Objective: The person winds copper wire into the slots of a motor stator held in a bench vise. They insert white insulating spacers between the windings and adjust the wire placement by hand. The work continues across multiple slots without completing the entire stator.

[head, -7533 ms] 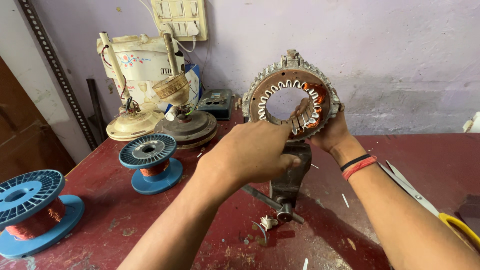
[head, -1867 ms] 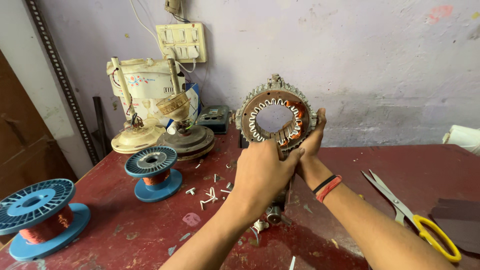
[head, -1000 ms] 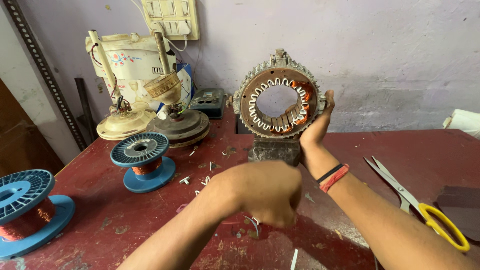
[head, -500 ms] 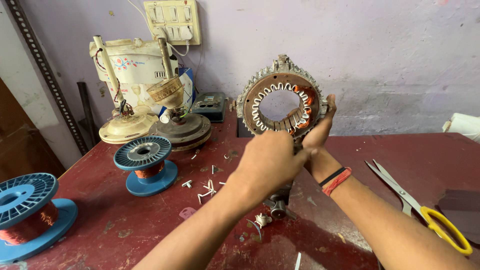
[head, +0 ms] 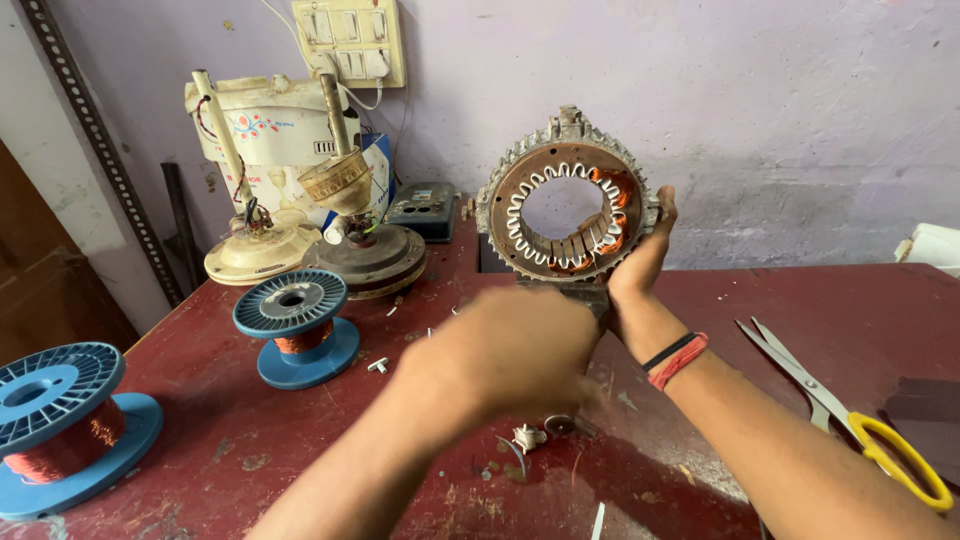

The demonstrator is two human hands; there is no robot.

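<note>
L hand (head: 510, 350) motion-blurred, hides vise under stator (head: 568, 195); scissors (head: 850, 410) cut off at edge.

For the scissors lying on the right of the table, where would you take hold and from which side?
By the yellow handle loops of the scissors, coming from above at the near right edge of the red table. They lie flat, blades partly open and pointing away to the left, so the loops are the nearer, blunt end.
</note>
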